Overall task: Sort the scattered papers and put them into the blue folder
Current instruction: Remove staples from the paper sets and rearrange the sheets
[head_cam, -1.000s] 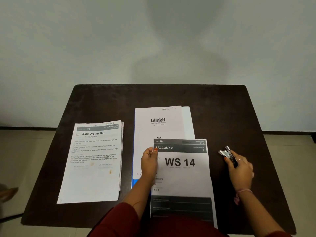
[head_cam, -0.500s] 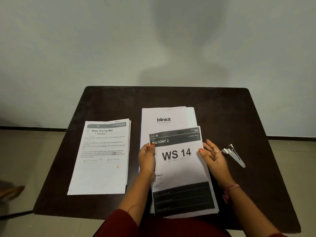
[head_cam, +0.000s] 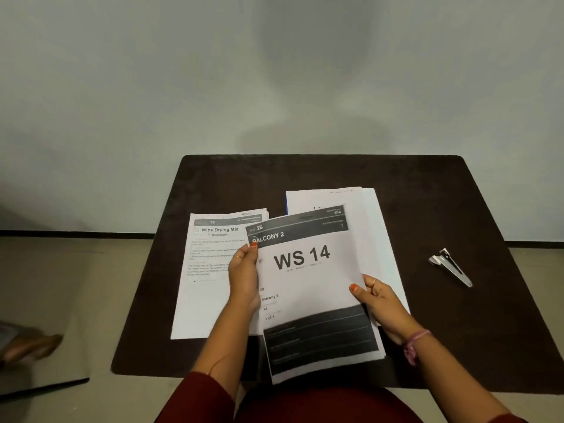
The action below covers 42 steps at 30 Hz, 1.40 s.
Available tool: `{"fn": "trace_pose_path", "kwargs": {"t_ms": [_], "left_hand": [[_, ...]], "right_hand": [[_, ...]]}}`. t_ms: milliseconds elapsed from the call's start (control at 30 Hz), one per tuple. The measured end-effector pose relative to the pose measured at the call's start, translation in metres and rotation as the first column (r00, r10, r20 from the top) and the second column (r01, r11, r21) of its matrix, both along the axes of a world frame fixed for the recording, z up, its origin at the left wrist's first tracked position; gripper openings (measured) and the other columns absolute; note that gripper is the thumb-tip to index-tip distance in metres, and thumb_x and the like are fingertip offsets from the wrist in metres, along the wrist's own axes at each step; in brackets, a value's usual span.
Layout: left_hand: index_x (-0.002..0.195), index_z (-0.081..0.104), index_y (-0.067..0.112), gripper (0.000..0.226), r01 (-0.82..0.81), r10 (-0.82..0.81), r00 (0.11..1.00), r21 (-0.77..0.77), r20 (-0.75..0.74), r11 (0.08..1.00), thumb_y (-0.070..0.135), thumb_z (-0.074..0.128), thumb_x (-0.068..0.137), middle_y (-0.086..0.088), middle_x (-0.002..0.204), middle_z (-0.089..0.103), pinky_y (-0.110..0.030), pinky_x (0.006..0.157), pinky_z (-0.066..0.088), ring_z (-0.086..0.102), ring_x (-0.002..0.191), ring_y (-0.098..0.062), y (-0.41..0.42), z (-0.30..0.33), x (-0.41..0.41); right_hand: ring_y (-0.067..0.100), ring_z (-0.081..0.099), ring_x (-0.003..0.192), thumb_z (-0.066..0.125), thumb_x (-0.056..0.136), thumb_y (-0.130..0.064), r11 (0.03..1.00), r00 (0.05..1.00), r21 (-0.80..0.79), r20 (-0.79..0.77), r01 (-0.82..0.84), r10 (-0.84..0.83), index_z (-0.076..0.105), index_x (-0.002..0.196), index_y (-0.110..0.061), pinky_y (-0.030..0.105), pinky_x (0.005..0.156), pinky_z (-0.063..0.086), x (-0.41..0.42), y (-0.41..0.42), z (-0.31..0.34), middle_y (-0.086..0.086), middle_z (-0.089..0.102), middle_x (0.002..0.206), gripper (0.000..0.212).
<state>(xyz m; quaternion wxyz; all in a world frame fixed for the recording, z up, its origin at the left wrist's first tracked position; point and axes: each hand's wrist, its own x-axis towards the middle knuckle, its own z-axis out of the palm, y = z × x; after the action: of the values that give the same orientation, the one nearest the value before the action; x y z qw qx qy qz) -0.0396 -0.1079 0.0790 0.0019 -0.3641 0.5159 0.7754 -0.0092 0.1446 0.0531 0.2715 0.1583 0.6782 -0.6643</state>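
White printed sheaf headed "BALCONY 2 / WS 14" [head_cam: 308,270], dark band across top and bottom, held up off the dark brown table [head_cam: 457,331], tilted a little to the left. It covers the lower part of a white paper stack [head_cam: 372,227] lying flat behind it at table centre; a thin blue edge [head_cam: 286,206] shows along that stack's left side, probably the blue folder, mostly hidden.

Left hand [head_cam: 244,279] grips the sheaf's left edge, thumb on the front near the "BALCONY 2" line, fingers curled behind. Right hand [head_cam: 377,300] grips the right edge lower down, thumb pressed on the printed face, fingers wrapped underneath. Ring on each hand; pink thread bracelet [head_cam: 413,343] on the right wrist; dark red sleeve [head_cam: 195,398] on the left arm.

To the left, flat on the table, a second white paper pile headed "Wipe Drying Mat" [head_cam: 207,270], its right side overlapped by the held sheaf and left hand.

Well apart to the right, a small silver metal staple remover [head_cam: 450,267] lies on bare tabletop.

Pale grey wall [head_cam: 274,71] behind the table; beige floor [head_cam: 76,285] to either side.
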Motion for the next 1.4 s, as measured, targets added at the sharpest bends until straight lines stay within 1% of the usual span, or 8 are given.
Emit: {"fn": "trace_pose_path", "kwargs": {"t_ms": [133, 233, 367, 433, 767, 1000, 1200, 1400], "left_hand": [[0.098, 0.064, 0.019, 0.017, 0.213, -0.210, 0.975, -0.050, 0.072, 0.976, 0.028, 0.049, 0.099, 0.002, 0.092, 0.073, -0.029, 0.064, 0.053, 0.068, 0.085, -0.015, -0.055, 0.015, 0.022], [0.096, 0.065, 0.017, 0.013, 0.341, -0.316, 0.926, -0.097, 0.207, 0.935, 0.023, 0.054, 0.097, -0.001, 0.092, 0.073, -0.029, 0.068, 0.050, 0.067, 0.083, -0.017, -0.092, 0.011, 0.044], [0.094, 0.067, 0.011, 0.014, 0.325, -0.265, 0.917, -0.170, 0.299, 0.930, 0.008, 0.053, 0.095, -0.006, 0.097, 0.071, -0.032, 0.075, 0.052, 0.067, 0.088, -0.020, -0.126, -0.013, 0.063], [0.095, 0.065, 0.013, 0.017, 0.296, -0.219, 0.930, -0.245, 0.295, 0.923, 0.005, 0.051, 0.094, -0.007, 0.101, 0.069, -0.037, 0.084, 0.053, 0.066, 0.094, -0.023, -0.140, -0.025, 0.065], [0.112, 0.063, 0.008, 0.021, 0.326, -0.188, 0.924, -0.429, 0.333, 0.842, 0.012, 0.053, 0.095, -0.010, 0.111, 0.066, -0.038, 0.083, 0.055, 0.062, 0.098, -0.024, -0.179, -0.061, 0.058], [0.129, 0.054, 0.003, 0.039, 0.385, -0.157, 0.892, -0.529, 0.424, 0.756, 0.015, 0.059, 0.092, -0.015, 0.131, 0.052, -0.044, 0.098, 0.048, 0.056, 0.111, -0.030, -0.180, -0.067, 0.056], [0.137, 0.044, 0.004, 0.050, 0.274, -0.066, 0.945, -0.665, 0.320, 0.694, 0.006, 0.060, 0.090, -0.018, 0.135, 0.041, -0.042, 0.097, 0.046, 0.053, 0.112, -0.029, -0.173, -0.047, 0.045], [0.134, 0.046, 0.007, 0.045, 0.193, -0.127, 0.981, -0.652, 0.149, 0.733, 0.005, 0.059, 0.091, -0.013, 0.133, 0.046, -0.027, 0.089, 0.045, 0.050, 0.107, -0.016, -0.134, -0.023, 0.025]], "right_hand": [[0.025, 0.064, 0.107, 0.050, 0.097, -0.015, 0.997, 0.997, -0.016, 0.024, 0.069, -0.069, 0.056, 0.122, -0.012, 0.043, 0.098, 0.049, -0.004, -0.052, 0.004, 0.005, 0.068, 0.115, 0.026], [0.026, 0.065, 0.104, 0.051, 0.096, -0.012, 0.995, 0.994, -0.013, 0.044, 0.098, -0.097, 0.058, 0.120, -0.009, 0.042, 0.097, 0.050, -0.012, -0.091, -0.002, 0.007, 0.068, 0.114, 0.025], [0.025, 0.065, 0.099, 0.050, 0.096, -0.008, 0.995, 0.993, 0.019, 0.058, 0.097, -0.098, 0.059, 0.116, -0.009, 0.034, 0.087, 0.052, -0.024, -0.140, -0.005, 0.007, 0.067, 0.108, 0.022], [0.027, 0.063, 0.102, 0.050, 0.096, -0.008, 0.994, 0.996, 0.067, 0.039, 0.081, -0.083, 0.059, 0.120, -0.007, 0.036, 0.092, 0.051, -0.030, -0.164, -0.006, 0.009, 0.066, 0.113, 0.025], [0.029, 0.052, 0.120, 0.051, 0.095, -0.009, 0.939, 1.000, 0.344, -0.024, -0.001, 0.009, 0.048, 0.132, -0.006, 0.035, 0.101, 0.042, -0.035, -0.225, -0.014, 0.010, 0.054, 0.133, 0.038], [0.030, 0.046, 0.126, 0.060, 0.091, -0.013, 0.885, 0.998, 0.466, -0.059, 0.012, 0.017, 0.039, 0.138, -0.001, 0.034, 0.102, 0.040, -0.032, -0.226, -0.018, 0.013, 0.046, 0.140, 0.053], [0.027, 0.046, 0.128, 0.064, 0.088, -0.019, 0.870, 0.989, 0.485, -0.143, 0.092, -0.025, 0.038, 0.141, -0.005, 0.034, 0.105, 0.037, -0.029, -0.194, -0.017, 0.014, 0.044, 0.142, 0.061], [0.028, 0.047, 0.125, 0.065, 0.088, -0.019, 0.828, 0.966, 0.500, -0.179, 0.253, -0.187, 0.044, 0.138, -0.009, 0.041, 0.106, 0.040, -0.030, -0.129, -0.018, 0.012, 0.047, 0.139, 0.055]]}}
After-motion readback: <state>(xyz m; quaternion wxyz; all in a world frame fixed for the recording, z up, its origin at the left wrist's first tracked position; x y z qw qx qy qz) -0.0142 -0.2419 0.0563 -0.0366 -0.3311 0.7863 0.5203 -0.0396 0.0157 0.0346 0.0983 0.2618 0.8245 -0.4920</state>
